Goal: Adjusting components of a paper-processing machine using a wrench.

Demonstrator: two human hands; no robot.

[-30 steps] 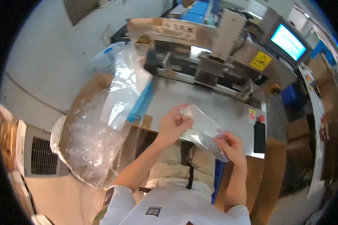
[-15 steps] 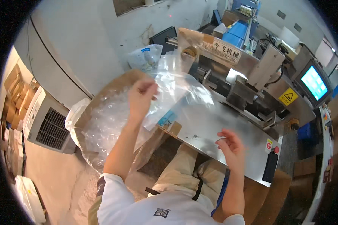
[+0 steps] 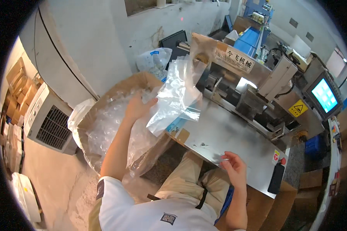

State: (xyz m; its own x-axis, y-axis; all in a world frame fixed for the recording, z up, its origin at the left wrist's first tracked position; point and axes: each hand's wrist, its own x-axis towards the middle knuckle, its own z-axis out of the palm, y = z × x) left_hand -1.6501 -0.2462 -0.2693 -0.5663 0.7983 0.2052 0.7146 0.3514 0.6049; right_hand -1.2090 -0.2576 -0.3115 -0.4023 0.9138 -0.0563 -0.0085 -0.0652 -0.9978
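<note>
My left hand [image 3: 138,106] is open, fingers stretched, over clear plastic pieces [image 3: 108,123] that fill a large lined carton [image 3: 140,79] on my left. Just right of those fingers, shiny clear plastic bags [image 3: 175,92] lie at the left end of the steel worktable [image 3: 219,133]. Nothing shows in the left hand's grip. My right hand [image 3: 235,168] hovers at the table's near edge, fingers loosely bent and thumb apart. It looks open, and I make out nothing held in it.
Behind the worktable stands a metal machine [image 3: 250,100] with a lit touchscreen [image 3: 324,94] at right. A red button [image 3: 283,161] sits near the table's right end. A grey air cooler [image 3: 52,117] stands on the floor at left. An open cardboard box [image 3: 266,206] is under the table's right end.
My left hand has moved down and left over the carton. The clear film that spread across the table has settled into a crumpled heap at its left end. My right hand has dropped slightly.
</note>
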